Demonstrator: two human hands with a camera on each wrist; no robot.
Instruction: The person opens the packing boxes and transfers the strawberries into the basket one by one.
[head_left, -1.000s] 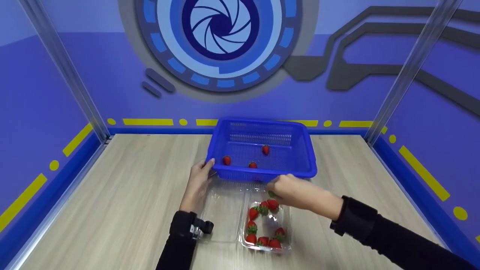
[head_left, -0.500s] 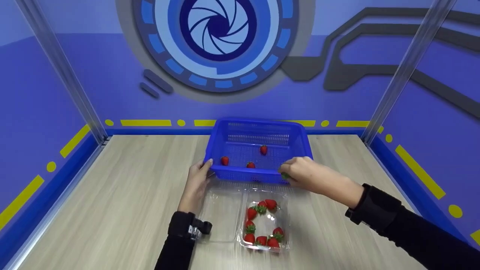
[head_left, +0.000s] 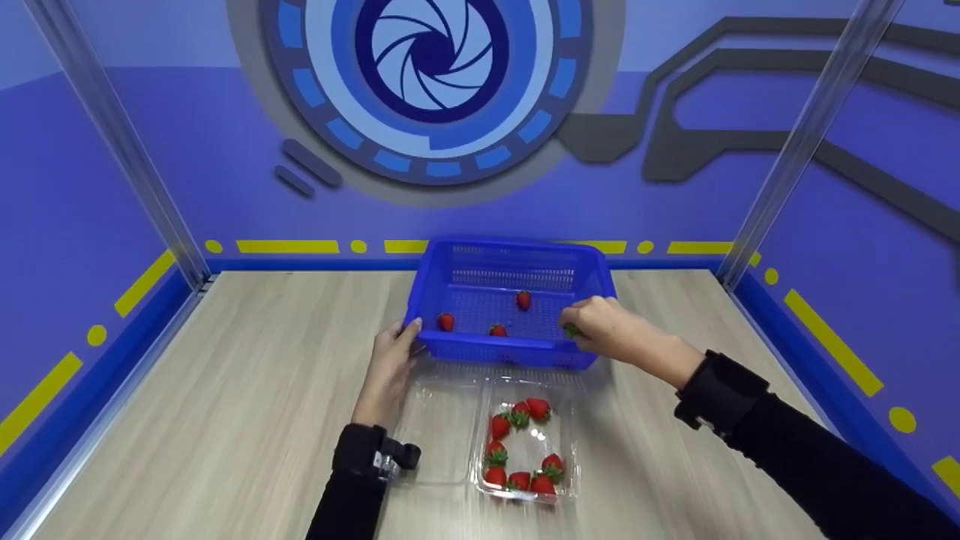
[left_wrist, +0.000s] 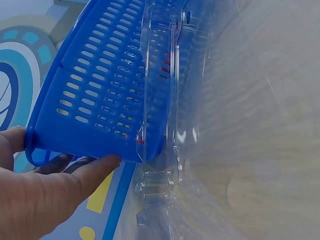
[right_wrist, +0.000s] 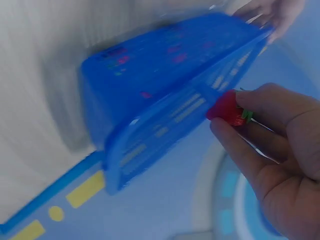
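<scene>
My left hand (head_left: 390, 367) grips the front left corner of a blue plastic basket (head_left: 517, 352), thumb over the rim and fingers beneath, as the left wrist view shows. Several red strawberries lie in the basket, one strawberry (head_left: 523, 300) towards the back. Between thumb and fingertips, my right hand (head_left: 611, 330) pinches a strawberry (right_wrist: 230, 107) by its leafy end. That hand is at the basket's front right rim; in the head view only green leaves show below its fingers. A hinged clear plastic box (head_left: 439, 480) lies open in front, its right half holding several strawberries (head_left: 519, 480).
The wooden table (head_left: 247, 390) runs back to a blue printed wall (head_left: 360, 217) right behind the basket. Side walls with metal corner posts (head_left: 124, 142) enclose the table left and right. The box's clear lid half lies beneath the left forearm's side.
My right hand has moved from over the clear box rightward and back to the basket's front right rim, with the strawberry in its fingers. My left hand keeps its grip on the basket.
</scene>
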